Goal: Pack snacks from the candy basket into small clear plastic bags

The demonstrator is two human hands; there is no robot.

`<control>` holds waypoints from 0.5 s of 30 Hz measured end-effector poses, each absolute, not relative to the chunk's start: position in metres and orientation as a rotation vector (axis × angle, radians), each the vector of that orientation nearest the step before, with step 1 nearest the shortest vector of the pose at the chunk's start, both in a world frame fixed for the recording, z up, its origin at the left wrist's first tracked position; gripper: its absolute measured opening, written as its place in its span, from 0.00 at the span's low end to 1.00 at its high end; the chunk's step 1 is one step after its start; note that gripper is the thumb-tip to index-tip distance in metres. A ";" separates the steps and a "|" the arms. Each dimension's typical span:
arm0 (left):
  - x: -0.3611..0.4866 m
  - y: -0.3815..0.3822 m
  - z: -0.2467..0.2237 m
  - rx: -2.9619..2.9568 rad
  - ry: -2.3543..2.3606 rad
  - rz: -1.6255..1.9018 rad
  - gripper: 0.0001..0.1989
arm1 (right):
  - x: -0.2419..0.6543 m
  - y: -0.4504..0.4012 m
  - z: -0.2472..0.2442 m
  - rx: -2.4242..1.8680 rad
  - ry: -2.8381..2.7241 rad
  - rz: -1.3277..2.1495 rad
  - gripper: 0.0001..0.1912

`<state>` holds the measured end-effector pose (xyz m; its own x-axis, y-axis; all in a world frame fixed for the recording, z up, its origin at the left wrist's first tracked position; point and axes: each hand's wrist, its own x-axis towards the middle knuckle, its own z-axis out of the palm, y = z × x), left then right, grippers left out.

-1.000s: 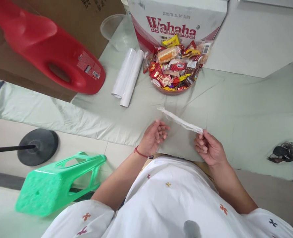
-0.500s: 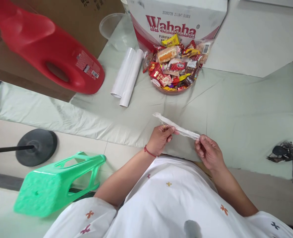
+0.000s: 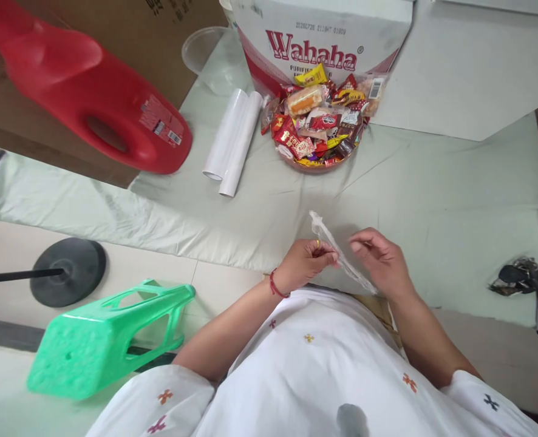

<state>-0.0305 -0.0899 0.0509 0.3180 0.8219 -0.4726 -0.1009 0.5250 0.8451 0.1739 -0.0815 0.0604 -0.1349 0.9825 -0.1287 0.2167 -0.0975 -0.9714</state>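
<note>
Left hand (image 3: 308, 262) pinching white strip (image 3: 351, 268) mid-length, both ends free. Right hand (image 3: 385, 264) empty, fingers loosely parted, just beside strip. Risk: single-point pinch may let strip pivot or slip; thin film could snag fingers.

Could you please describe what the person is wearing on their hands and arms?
Both hands are gloveless. The left hand has a gold-coloured ring on one finger and a thin red bracelet at the wrist. The right hand shows no jewellery. The white sleeves are short, the left sleeve with orange and magenta motifs, the right sleeve with a dark one.
</note>
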 end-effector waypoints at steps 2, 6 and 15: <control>-0.030 -0.091 0.051 0.901 1.073 0.729 0.14 | 0.160 -0.086 0.061 -1.319 -1.485 1.376 0.12; -0.032 -0.092 0.052 0.932 1.015 0.750 0.13 | 0.146 -0.094 0.053 -1.309 -1.217 1.655 0.14; -0.035 -0.094 0.050 0.872 1.014 0.794 0.11 | 0.154 -0.088 0.049 -1.397 -1.145 1.501 0.15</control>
